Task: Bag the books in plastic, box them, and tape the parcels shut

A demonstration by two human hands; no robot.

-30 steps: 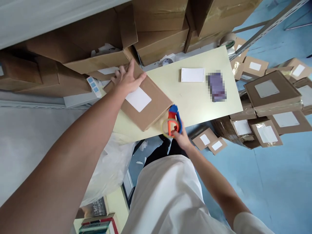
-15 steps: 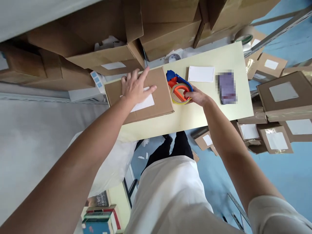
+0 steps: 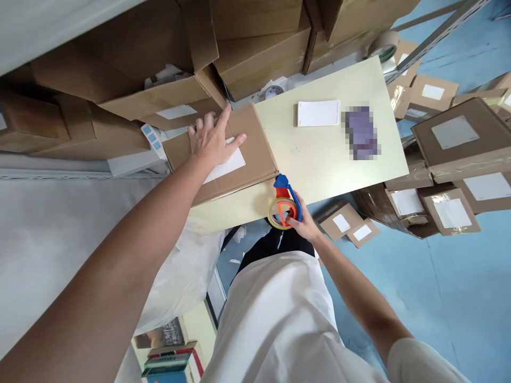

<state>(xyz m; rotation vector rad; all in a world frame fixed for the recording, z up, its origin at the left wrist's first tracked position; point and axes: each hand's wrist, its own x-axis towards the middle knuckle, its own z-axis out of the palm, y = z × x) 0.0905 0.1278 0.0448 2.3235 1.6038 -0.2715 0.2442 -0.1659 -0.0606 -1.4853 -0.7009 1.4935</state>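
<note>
My left hand (image 3: pixel 211 139) lies with spread fingers on top of a closed cardboard box (image 3: pixel 255 133). Under its palm and thumb a white label (image 3: pixel 233 166) on the box is partly covered. My right hand (image 3: pixel 304 219) grips a blue and red tape dispenser (image 3: pixel 282 183) by its handle. A roll of tape (image 3: pixel 272 213) with a yellow edge is mounted in it. The dispenser is at the table's near edge, close to the box's near right corner. Both the box and a stack of white labels (image 3: pixel 318 114) rest on the pale table (image 3: pixel 319 159).
A pixelated purple item (image 3: pixel 361 133) lies on the table's right part. Large cartons (image 3: pixel 259 64) line the back, with a roll of brown tape (image 3: pixel 384 45) at the far right corner. Labelled parcels (image 3: pixel 455 133) are piled on the right. A white plastic bag (image 3: pixel 175 276) hangs below left.
My right hand has brought the tape dispenser toward me, from the box's right side to the table's near edge. My left hand stays on the box. The view has shifted slightly.
</note>
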